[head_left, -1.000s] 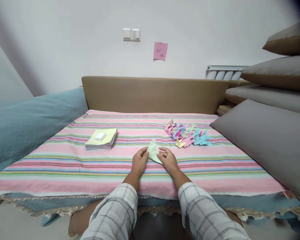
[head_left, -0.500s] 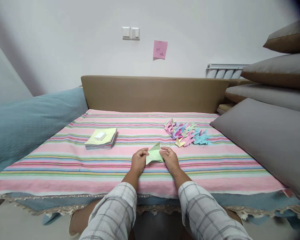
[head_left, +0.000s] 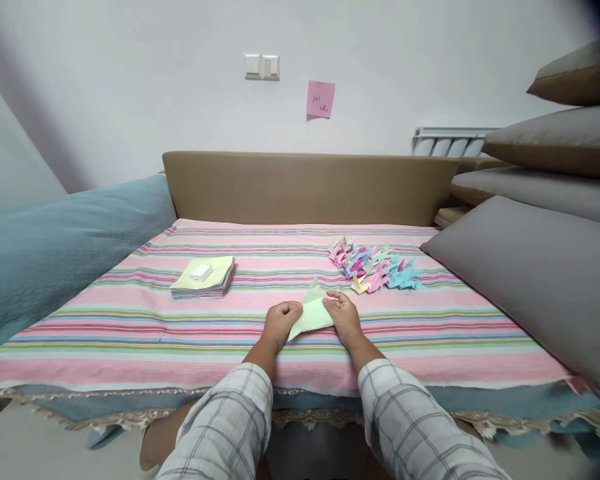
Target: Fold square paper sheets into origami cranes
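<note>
A pale green sheet of origami paper (head_left: 312, 316), partly folded, is stretched between my two hands above the striped cloth. My left hand (head_left: 280, 321) pinches its left side, with thumb and fingers closed together. On the opposite side my right hand (head_left: 344, 317) grips the paper's right edge, thumb on top. One pointed flap rises at the back and another tip points down toward me at the left. Beyond my right hand lies a pile of folded paper cranes (head_left: 375, 267) in pink, purple, blue, yellow and green.
To the left, a stack of coloured paper squares (head_left: 215, 277) carries a small white block (head_left: 201, 272). The striped cloth (head_left: 130, 333) covers the seat. Grey cushions (head_left: 525, 280) pile up at the right; a blue-covered armrest (head_left: 80, 233) bounds the left. A brown backrest (head_left: 305, 190) stands behind.
The green paper has opened out wider and flatter between my hands, its lower left tip now pointing nearer to me. Both hands have shifted slightly, still pinching it.
</note>
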The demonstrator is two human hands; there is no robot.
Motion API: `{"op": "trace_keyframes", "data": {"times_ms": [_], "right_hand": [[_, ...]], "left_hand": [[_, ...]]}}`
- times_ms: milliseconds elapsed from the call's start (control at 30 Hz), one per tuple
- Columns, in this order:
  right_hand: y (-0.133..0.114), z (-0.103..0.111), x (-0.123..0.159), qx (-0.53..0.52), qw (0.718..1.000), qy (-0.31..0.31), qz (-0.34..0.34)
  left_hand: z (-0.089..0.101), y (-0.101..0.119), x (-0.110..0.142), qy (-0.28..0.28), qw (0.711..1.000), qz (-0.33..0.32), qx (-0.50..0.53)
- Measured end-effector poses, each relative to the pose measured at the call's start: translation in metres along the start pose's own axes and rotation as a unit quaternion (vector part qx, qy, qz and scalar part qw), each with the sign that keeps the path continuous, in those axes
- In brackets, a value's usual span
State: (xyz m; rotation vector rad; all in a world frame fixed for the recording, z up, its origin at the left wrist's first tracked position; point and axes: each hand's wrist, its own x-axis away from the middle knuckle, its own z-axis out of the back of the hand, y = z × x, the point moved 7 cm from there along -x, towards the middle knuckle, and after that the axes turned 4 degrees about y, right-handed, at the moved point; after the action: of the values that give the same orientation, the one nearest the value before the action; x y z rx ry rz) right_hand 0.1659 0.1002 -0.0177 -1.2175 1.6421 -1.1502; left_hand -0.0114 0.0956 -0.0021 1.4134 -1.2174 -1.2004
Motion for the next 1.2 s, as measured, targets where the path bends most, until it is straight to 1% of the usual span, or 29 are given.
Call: {"op": "trace_keyframes", "data": {"times_ms": [200, 367, 500, 633, 700, 800, 933, 1067, 1133, 1200], "right_hand": [[0.001, 0.002, -0.001, -0.016, 1.000, 0.005, -0.003], [-0.001, -0.003, 0.000, 0.016, 1.000, -0.017, 0.011], [-0.002, -0.006, 0.000, 0.037, 0.999, -0.035, 0.021], [0.000, -0.007, 0.000, 0.024, 0.999, -0.045, 0.013], [0.001, -0.004, -0.001, 0.015, 0.999, -0.039, 0.010], [0.002, 0.001, -0.002, 0.000, 1.000, -0.014, 0.009], [0.005, 0.005, -0.004, -0.006, 1.000, 0.006, 0.015], [0.006, 0.008, -0.004, -0.002, 0.999, 0.028, 0.023], [0.006, 0.009, -0.004, 0.001, 0.999, 0.039, 0.028], [0.006, 0.010, -0.004, 0.006, 0.998, 0.045, 0.031]], "left_hand": [[-0.001, -0.006, -0.001, -0.004, 1.000, 0.003, -0.009], [0.005, -0.013, -0.005, 0.028, 0.999, 0.031, 0.024], [0.010, -0.015, -0.007, 0.055, 0.997, 0.039, 0.049], [0.011, -0.017, -0.008, 0.059, 0.997, 0.037, 0.044], [0.011, -0.018, -0.008, 0.054, 0.997, 0.035, 0.034], [0.008, -0.012, -0.006, 0.045, 0.998, -0.002, -0.036], [-0.001, 0.001, -0.003, 0.011, 0.985, -0.078, -0.153], [-0.012, 0.005, 0.003, -0.042, 0.968, -0.125, -0.213], [-0.014, 0.006, 0.004, -0.051, 0.959, -0.147, -0.238], [-0.014, 0.007, 0.006, -0.045, 0.951, -0.161, -0.260]]}}
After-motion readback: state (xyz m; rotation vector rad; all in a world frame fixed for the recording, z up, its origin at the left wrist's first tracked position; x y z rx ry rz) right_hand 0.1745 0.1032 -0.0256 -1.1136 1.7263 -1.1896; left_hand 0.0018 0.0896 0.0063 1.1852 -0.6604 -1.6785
